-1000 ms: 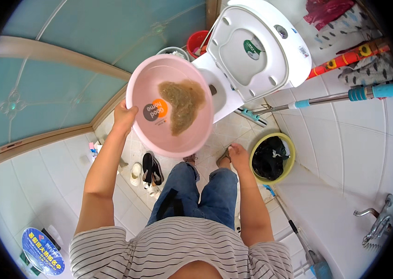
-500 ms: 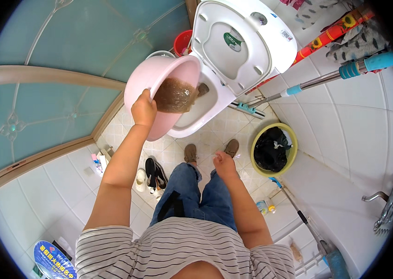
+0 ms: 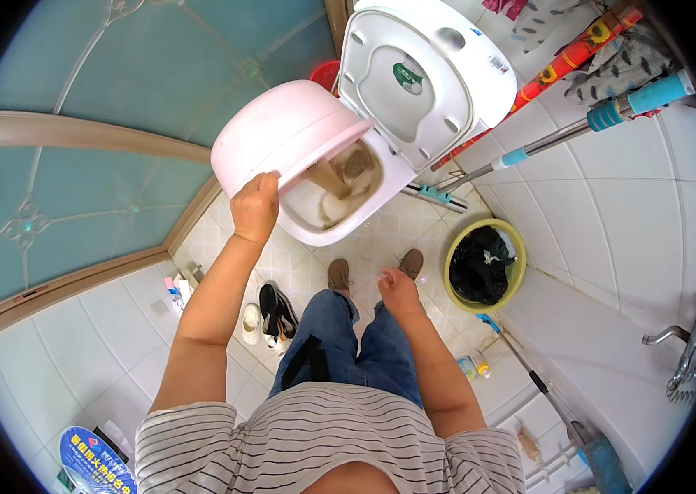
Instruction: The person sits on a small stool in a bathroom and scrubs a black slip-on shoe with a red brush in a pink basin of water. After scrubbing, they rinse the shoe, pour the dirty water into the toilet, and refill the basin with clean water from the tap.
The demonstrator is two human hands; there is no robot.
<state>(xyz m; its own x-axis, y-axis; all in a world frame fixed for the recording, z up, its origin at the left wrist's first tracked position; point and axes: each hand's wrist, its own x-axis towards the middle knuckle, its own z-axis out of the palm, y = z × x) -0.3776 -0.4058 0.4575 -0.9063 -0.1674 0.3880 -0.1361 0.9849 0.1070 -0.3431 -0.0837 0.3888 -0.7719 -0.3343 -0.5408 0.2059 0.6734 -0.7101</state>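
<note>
My left hand (image 3: 255, 207) grips the rim of a pink plastic basin (image 3: 270, 132), which is tipped steeply over the toilet bowl (image 3: 346, 226). Brown water runs from the basin into the bowl, and murky water swirls there. The basin's outer wall faces me, so its inside is mostly hidden. Behind the bowl, the white toilet seat and lid (image 3: 411, 90) stand raised. My right hand (image 3: 398, 291) hangs above my right knee, away from the basin, with its fingers curled; whether anything small is in them I cannot make out.
To the right on the tiled floor stands a yellow-green tub (image 3: 517, 276) holding black cloth. A mop (image 3: 529, 154) leans near the right wall. Black shoes (image 3: 279, 309) and white clogs (image 3: 251, 323) lie left of my legs. A red bucket (image 3: 325, 74) sits behind the basin.
My left hand has tipped the basin much further over, turning its outside up. The brown water that lay in it now pours into the bowl. My right hand has hardly moved.
</note>
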